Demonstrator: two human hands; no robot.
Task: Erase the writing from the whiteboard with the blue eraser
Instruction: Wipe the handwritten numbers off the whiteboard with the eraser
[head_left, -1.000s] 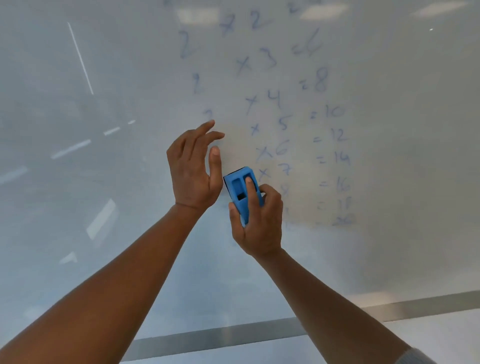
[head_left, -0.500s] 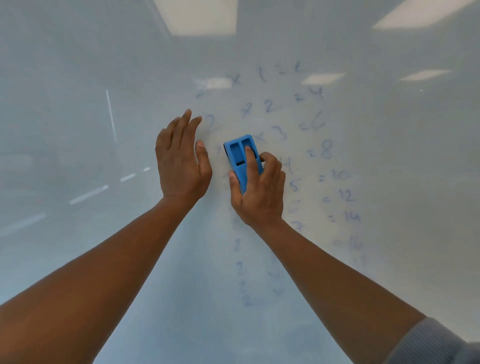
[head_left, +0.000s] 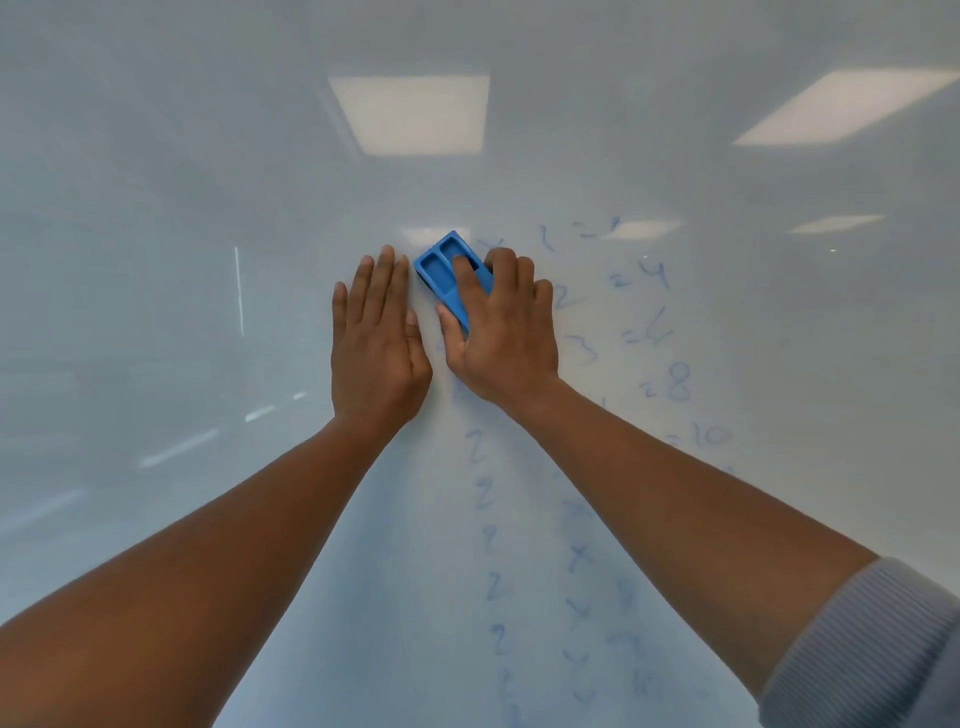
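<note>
The whiteboard (head_left: 156, 260) fills the view. Faint blue writing (head_left: 670, 338), a multiplication table, runs down its right half, smeared in places. My right hand (head_left: 504, 338) presses the blue eraser (head_left: 447, 273) flat on the board near the top left of the writing, the fingers spread over the eraser's back and its lower part hidden under the palm. My left hand (head_left: 376, 343) lies flat on the board just left of the eraser, fingers straight and together, holding nothing.
Ceiling lights reflect in the glossy board at top centre (head_left: 410, 114) and top right (head_left: 841, 109). A thin white vertical reflection (head_left: 239, 291) shows at the left. A grey ribbed sleeve (head_left: 878, 649) covers my right upper arm.
The eraser and my right hand have moved up the board from the lower rows to the top of the writing. My left hand has flattened on the board. The view has tilted upward.
</note>
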